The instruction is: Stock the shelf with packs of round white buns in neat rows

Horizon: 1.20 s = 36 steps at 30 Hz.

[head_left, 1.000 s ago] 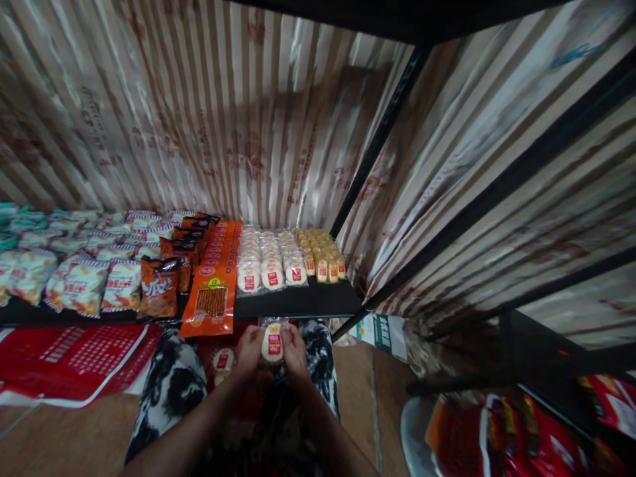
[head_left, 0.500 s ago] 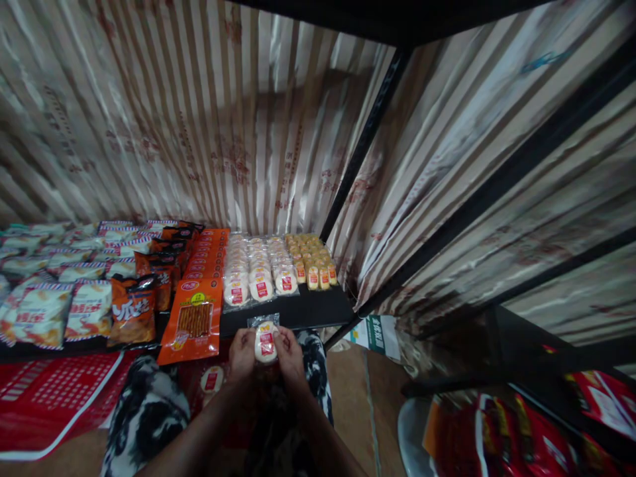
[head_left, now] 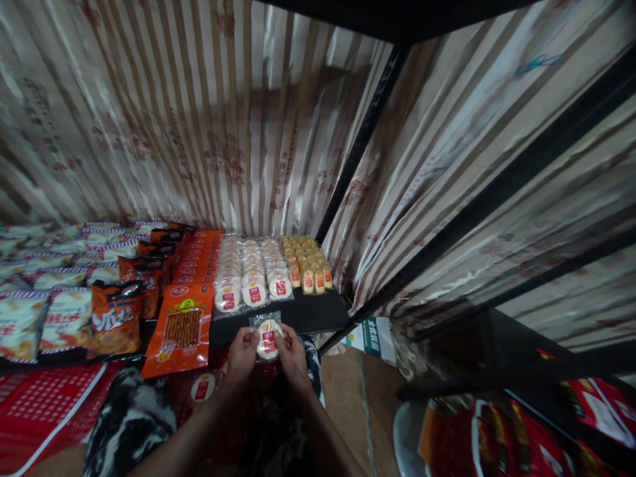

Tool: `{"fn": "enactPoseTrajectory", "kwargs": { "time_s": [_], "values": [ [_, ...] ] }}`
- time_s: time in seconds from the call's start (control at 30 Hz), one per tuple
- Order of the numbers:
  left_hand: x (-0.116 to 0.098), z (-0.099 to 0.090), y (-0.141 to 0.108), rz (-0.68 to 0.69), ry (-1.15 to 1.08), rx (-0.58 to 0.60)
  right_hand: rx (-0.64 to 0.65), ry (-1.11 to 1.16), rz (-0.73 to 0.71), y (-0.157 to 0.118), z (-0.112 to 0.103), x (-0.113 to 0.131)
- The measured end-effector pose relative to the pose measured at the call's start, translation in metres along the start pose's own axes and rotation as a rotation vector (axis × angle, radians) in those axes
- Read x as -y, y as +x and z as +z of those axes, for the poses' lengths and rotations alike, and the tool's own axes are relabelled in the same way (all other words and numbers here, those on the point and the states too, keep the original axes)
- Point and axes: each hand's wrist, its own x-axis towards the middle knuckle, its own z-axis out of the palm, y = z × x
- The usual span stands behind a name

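Note:
Between my two hands is a round white cracker pack [head_left: 268, 339] in clear wrap with a red label. My left hand [head_left: 242, 354] pinches its left edge, and my right hand [head_left: 292, 356] grips its right edge. It is held face up just in front of the black shelf [head_left: 303, 311]. Beyond it, rows of matching round packs [head_left: 255, 293] lie overlapped on the shelf. Another round pack [head_left: 203, 387] shows below my left forearm, near a red basket.
Right of the round packs sit small yellow packs [head_left: 308, 279]. To the left are orange stick-snack bags [head_left: 181, 328], orange-brown bags [head_left: 116, 321] and white bags [head_left: 67, 319]. A red basket [head_left: 47, 404] is below. Black shelf posts [head_left: 365, 139] stand before striped sheeting. Red packages [head_left: 539, 437] lie lower right.
The view has shifted slightly, so the shelf goods sit a little further left. Both hands keep hold of the round pack, which stays in nearly the same place.

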Motion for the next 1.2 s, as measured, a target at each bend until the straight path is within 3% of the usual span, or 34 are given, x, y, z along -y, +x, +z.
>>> {"fn": "enactPoseTrajectory", "kwargs": {
  "time_s": [0.23,0.43,0.67,0.9,1.2],
  "values": [
    [-0.002,0.006,0.006,0.053,-0.009,-0.005,-0.005,-0.168,-0.042,0.006,-0.008,-0.002],
    [0.004,0.006,0.016,0.094,0.133,-0.001,-0.054,-0.309,-0.140,0.010,-0.011,0.006],
    [0.006,0.002,0.021,0.118,0.214,-0.087,-0.064,-0.352,-0.165,0.018,-0.005,0.005],
    [-0.007,-0.004,0.023,0.151,0.170,-0.101,-0.046,-0.375,-0.205,0.027,0.005,0.008],
    [-0.023,-0.010,0.027,0.136,0.292,-0.102,-0.114,-0.761,-0.305,0.032,0.020,0.024]
  ]
}}
